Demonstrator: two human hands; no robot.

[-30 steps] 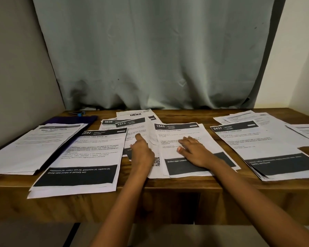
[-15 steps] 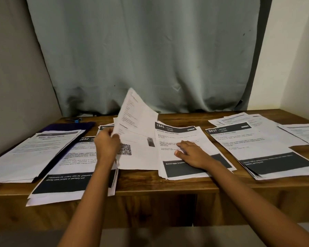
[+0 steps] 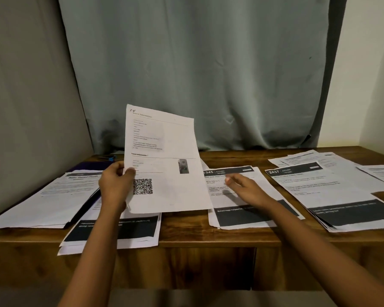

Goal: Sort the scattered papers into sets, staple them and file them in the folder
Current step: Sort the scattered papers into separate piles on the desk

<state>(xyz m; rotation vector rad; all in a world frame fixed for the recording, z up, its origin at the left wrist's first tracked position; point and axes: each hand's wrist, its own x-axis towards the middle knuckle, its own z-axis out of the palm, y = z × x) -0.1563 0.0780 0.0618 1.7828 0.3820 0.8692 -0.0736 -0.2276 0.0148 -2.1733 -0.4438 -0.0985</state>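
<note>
1. The left hand (image 3: 115, 187) pinches the left edge of a single sheet (image 3: 164, 162) bearing a square code, with the thumb on the printed face. The sheet stands raised over the middle of the desk (image 3: 186, 237).
2. The right hand (image 3: 246, 191) has its fingers straight and parted and grips nothing. It is over the 1345 pile (image 3: 253, 216), at 3 o'clock from the sheet. Contact with the pile cannot be confirmed.
3. Risk: the sheet is held by one edge only, so it may droop or slip and land on the wrong set.
4. Risk: the banded pile (image 3: 138, 229) at 7 o'clock overhangs the desk's near edge. The left forearm crosses above it, and a brush could drag pages off.
5. Risk: the sheet's layout differs from the 1345 pile and the 2437 pile (image 3: 319, 189). Misplacing it would likely lead to a wrongly stapled set.
6. The purple folder (image 3: 91, 166) at 10 o'clock is mostly buried under the left pile (image 3: 42, 202). It cannot be told whether the folder is open, and no filed pages are visible in it.
7. A small dark-and-blue object (image 3: 108, 157) lies at 11 o'clock, possibly the stapler.
</note>
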